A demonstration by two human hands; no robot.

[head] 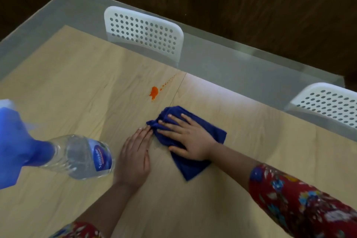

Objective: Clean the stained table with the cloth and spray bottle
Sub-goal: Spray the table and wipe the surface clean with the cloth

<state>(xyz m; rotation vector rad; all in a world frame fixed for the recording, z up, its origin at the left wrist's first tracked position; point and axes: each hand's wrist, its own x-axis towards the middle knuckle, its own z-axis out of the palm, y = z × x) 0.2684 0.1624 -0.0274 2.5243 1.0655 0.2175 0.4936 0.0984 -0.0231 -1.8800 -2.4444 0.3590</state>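
A dark blue cloth (195, 164) lies bunched on the light wood table (77, 75). My right hand (185, 137) presses flat on top of it, fingers spread. My left hand (135, 154) rests flat on the table just left of the cloth, its fingertips touching the cloth's edge. An orange stain (154, 92) with a trail of small drops sits a little beyond the cloth. A clear spray bottle (77, 157) with a blue trigger head stands at the left, close to the camera, held by neither hand.
Two white perforated chairs stand behind the table, one (143, 33) at the far middle and one (326, 102) at the right. A grey glass partition (241, 58) runs along the table's far edge. Dark wood wall panels lie beyond it.
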